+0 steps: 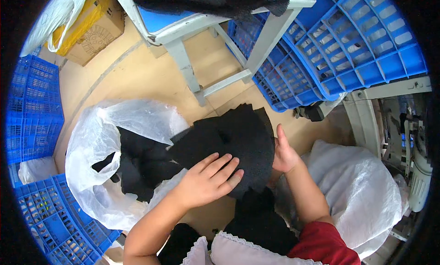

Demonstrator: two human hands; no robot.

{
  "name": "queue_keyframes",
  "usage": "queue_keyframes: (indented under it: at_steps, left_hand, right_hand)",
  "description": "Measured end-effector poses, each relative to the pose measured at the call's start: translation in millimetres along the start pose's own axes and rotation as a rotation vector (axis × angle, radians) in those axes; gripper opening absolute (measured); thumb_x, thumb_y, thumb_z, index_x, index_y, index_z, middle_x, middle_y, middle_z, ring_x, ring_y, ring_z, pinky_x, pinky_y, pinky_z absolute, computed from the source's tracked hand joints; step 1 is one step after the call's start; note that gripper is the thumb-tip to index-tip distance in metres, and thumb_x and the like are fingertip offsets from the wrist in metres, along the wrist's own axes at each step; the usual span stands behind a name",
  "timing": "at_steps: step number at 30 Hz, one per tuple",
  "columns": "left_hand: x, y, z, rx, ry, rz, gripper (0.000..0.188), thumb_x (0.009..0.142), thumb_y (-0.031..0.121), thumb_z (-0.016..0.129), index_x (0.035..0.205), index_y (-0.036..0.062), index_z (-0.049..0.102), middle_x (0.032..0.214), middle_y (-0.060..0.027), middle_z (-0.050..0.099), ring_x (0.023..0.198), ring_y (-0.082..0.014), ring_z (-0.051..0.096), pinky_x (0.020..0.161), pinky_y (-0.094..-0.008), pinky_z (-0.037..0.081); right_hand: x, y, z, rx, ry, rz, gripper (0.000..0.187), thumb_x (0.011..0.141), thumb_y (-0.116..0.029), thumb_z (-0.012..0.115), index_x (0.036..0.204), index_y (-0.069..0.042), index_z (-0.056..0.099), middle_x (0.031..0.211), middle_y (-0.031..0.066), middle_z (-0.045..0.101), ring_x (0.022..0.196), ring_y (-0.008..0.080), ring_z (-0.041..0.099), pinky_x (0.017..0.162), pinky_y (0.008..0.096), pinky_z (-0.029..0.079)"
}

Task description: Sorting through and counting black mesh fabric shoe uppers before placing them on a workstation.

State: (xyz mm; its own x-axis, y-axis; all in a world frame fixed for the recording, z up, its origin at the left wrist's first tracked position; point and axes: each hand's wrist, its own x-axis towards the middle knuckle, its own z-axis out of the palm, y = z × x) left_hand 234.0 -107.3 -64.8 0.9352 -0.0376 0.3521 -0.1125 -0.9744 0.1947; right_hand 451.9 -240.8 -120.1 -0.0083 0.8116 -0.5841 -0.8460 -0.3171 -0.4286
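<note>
1. Stack of black fabric pieces [243,143]: it lies between the two hands, just beyond the person's lap and to the right of an open, translucent white bag [85,146].
2. Left hand [208,180]: it rests palm down on the near left part of the stack, fingers extended, clamped on nothing.
3. Right hand [285,156]: it stands at the stack's right edge, well apart from the left, thumb raised. Its fingers are partly hidden by the fabric, so whether they grip cannot be told.
4. Progress: the handling appears to be under way. One stack is gathered between the hands, its edges not yet even; loose black pieces [144,166] lie in the bag and seem left to be dealt with. How many are finished cannot be judged.
5. Appearance of the stack: matt black, broad and layered, with a rounded right side, stepped far edges and a thinner, mesh-like margin at the far right. A small pale spot, of uncertain nature, shows at its left end.
</note>
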Motion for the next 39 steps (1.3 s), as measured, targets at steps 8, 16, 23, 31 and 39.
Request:
queue_keyframes:
  at_steps: [8, 16, 23, 31, 39]
  left_hand:
    - [-1.3, -2.3, 6.3, -0.059, -0.006, 0.016, 0.034, 0.075, 0.016, 0.055, 0.108, 0.0110, 0.057, 0.119, -0.0082, 0.054, 0.112, -0.0241, 0.051, 0.094, -0.0382, 0.045]
    - [8.4, -8.9, 32.9, -0.130, -0.038, -0.082, 0.037, 0.073, 0.016, 0.054, 0.110, 0.0150, 0.058, 0.121, -0.0064, 0.053, 0.116, -0.0242, 0.047, 0.095, -0.0383, 0.044]
    - [-6.1, -14.7, 63.4, -0.062, -0.052, -0.078, 0.037, 0.075, 0.018, 0.052, 0.112, 0.0172, 0.059, 0.125, -0.0064, 0.052, 0.121, -0.0232, 0.044, 0.107, -0.0430, 0.029]
    - [-39.2, 29.8, 59.6, -0.105, -0.528, -0.201, 0.035, 0.080, 0.019, 0.049, 0.113, 0.0102, 0.057, 0.123, -0.0119, 0.053, 0.121, -0.0277, 0.045, 0.103, -0.0436, 0.033]
    - [-132.2, 14.1, -26.1, -0.153, -0.081, -0.596, 0.043, 0.082, 0.033, 0.055, 0.114, 0.0036, 0.055, 0.115, -0.0177, 0.056, 0.109, -0.0344, 0.052, 0.095, -0.0443, 0.040]
  right_hand:
    - [-1.9, -8.0, -10.6, -0.107, -0.064, -0.059, 0.060, 0.090, -0.043, 0.052, 0.131, -0.001, 0.042, 0.128, 0.0125, 0.052, 0.116, 0.0244, 0.051, 0.099, 0.0396, 0.039]
    - [4.2, -25.8, 16.7, -0.341, 0.139, -0.102, 0.047, 0.073, -0.008, 0.070, 0.116, 0.000, 0.053, 0.108, 0.0100, 0.061, 0.098, 0.0219, 0.058, 0.087, 0.0351, 0.046]
    - [20.6, -10.2, -18.4, -0.428, 0.189, -0.183, 0.050, 0.072, -0.008, 0.070, 0.118, 0.000, 0.053, 0.111, 0.0098, 0.060, 0.103, 0.0235, 0.056, 0.090, 0.0349, 0.042]
    - [44.3, 61.2, -124.3, -0.659, 0.416, -0.051, 0.059, 0.072, -0.012, 0.071, 0.124, 0.002, 0.048, 0.118, 0.0105, 0.057, 0.106, 0.0248, 0.054, 0.093, 0.0345, 0.041]
    - [31.9, 32.3, -59.5, -1.555, 0.665, -0.330, 0.047, 0.075, -0.006, 0.066, 0.119, 0.003, 0.050, 0.112, 0.0149, 0.057, 0.101, 0.0262, 0.056, 0.085, 0.0358, 0.046]
